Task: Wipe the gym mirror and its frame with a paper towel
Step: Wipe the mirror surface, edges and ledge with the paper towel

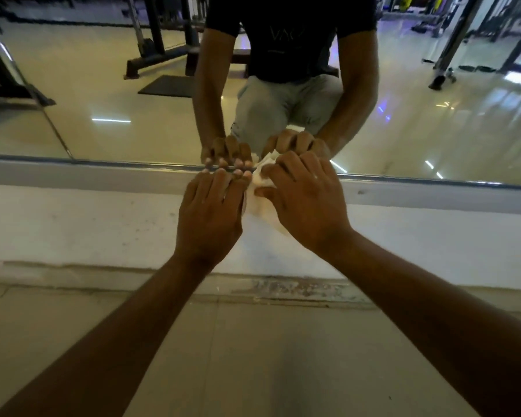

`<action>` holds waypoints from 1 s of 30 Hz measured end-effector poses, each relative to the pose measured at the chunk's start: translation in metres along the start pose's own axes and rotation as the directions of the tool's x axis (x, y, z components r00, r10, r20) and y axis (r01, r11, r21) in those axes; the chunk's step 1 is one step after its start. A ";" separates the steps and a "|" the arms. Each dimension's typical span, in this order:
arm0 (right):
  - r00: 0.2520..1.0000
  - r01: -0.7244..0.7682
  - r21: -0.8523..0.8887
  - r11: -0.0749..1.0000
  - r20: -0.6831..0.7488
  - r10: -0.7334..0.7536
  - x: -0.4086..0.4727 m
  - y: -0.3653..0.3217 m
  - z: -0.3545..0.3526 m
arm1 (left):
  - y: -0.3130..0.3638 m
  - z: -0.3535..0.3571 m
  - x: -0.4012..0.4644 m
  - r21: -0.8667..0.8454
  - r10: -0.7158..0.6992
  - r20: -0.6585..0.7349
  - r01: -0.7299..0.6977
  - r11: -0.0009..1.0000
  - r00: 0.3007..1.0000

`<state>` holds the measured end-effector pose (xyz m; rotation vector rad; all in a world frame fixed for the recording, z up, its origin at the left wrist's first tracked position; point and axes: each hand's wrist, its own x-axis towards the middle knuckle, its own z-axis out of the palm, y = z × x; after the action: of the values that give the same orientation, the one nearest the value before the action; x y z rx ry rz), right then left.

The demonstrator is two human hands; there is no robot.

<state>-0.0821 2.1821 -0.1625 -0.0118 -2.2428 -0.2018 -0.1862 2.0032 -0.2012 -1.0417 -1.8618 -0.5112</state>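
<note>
Head view: right hand (306,191) bunched round paper towel (262,188), pressing it on frame (103,171) under mirror (133,124); left hand (212,206) flat alongside, fingers straight. Frame-wiping underway; next, slide sideways.

White wall ledge (103,230) above tiled floor (253,356) (scuffed edge).

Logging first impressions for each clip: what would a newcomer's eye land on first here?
Two bare hands meet at the mirror's bottom edge: the right hand grips a crumpled white paper towel against the grey metal frame strip, the left hand resting fingertips beside it. Above, the large wall mirror reflects the crouching person.
</note>
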 end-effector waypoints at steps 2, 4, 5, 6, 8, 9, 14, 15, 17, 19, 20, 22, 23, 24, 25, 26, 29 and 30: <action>0.999 0.030 -0.023 0.999 0.016 -0.030 -0.009 0.009 -0.004 | -0.001 -0.004 -0.001 -0.057 -0.014 0.032 0.016 0.998 0.999; 1.000 -0.004 -0.028 1.000 0.029 0.005 -0.019 0.021 -0.016 | -0.004 -0.011 -0.003 -0.085 -0.064 0.068 0.070 0.994 0.996; 0.999 -0.039 -0.006 0.999 0.034 0.039 -0.020 0.023 -0.019 | -0.006 -0.016 -0.003 -0.084 -0.087 0.086 0.094 0.992 0.992; 0.997 -0.068 0.014 0.998 0.034 0.067 -0.019 0.019 -0.019 | -0.010 -0.020 -0.002 -0.079 -0.090 0.109 0.099 0.992 0.990; 0.996 -0.080 0.037 0.996 0.039 0.079 -0.009 -0.002 -0.012 | -0.023 -0.029 0.001 -0.061 -0.023 0.176 0.034 0.998 0.984; 0.997 -0.075 0.052 0.996 0.039 0.073 -0.003 -0.016 -0.006 | -0.030 -0.033 0.003 -0.056 0.020 0.207 -0.008 0.998 0.978; 0.993 -0.120 0.084 0.989 -0.007 0.121 -0.001 -0.048 0.013 | -0.057 -0.043 0.007 -0.038 0.074 0.249 -0.067 0.997 0.966; 0.990 -0.137 0.062 0.989 -0.005 0.138 -0.004 -0.049 0.014 | -0.061 -0.045 0.004 -0.025 0.048 0.240 -0.043 0.999 0.970; 0.982 -0.186 0.055 0.981 -0.017 0.187 -0.006 -0.053 0.015 | -0.072 -0.050 -0.001 -0.002 0.019 0.220 -0.019 1.000 0.975; 0.978 -0.207 0.092 0.974 -0.011 0.209 0.003 -0.065 0.019 | -0.086 -0.054 -0.005 0.007 -0.009 0.230 0.008 1.000 0.973; 0.980 -0.196 0.101 0.975 -0.005 0.198 0.009 -0.073 0.022 | -0.093 -0.056 -0.008 0.009 -0.019 0.241 0.017 1.000 0.970; 0.987 -0.159 0.104 0.982 -0.004 0.160 0.020 -0.086 0.025 | -0.102 -0.059 -0.016 0.020 -0.024 0.255 0.020 1.000 0.967; 0.988 -0.152 0.104 0.983 -0.006 0.153 0.022 -0.087 0.024 | -0.107 -0.059 -0.018 0.021 -0.024 0.247 0.020 1.000 0.969; 0.988 -0.153 0.108 0.982 -0.007 0.155 0.020 -0.084 0.021 | -0.110 -0.060 -0.021 0.016 -0.027 0.233 0.024 1.000 0.972; 0.986 -0.165 0.107 0.980 -0.007 0.167 0.016 -0.080 0.017 | -0.115 -0.062 -0.021 0.002 -0.025 0.215 0.025 1.000 0.976; 0.983 -0.184 0.103 0.977 -0.004 0.186 0.012 -0.075 0.013 | -0.120 -0.063 -0.021 -0.017 -0.005 0.199 0.008 1.000 0.980; 0.967 -0.253 0.067 0.965 0.036 0.251 0.011 -0.072 0.006 | -0.138 -0.062 -0.011 -0.075 0.092 0.162 -0.081 0.994 0.983; 0.966 -0.255 0.051 0.966 0.048 0.253 0.016 -0.079 0.008 | -0.143 -0.060 -0.011 -0.086 0.096 0.160 -0.083 0.993 0.982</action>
<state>-0.1042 2.1047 -0.1660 -0.2742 -2.2612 0.0019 -0.2709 1.8767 -0.1700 -1.2465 -1.9407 -0.4610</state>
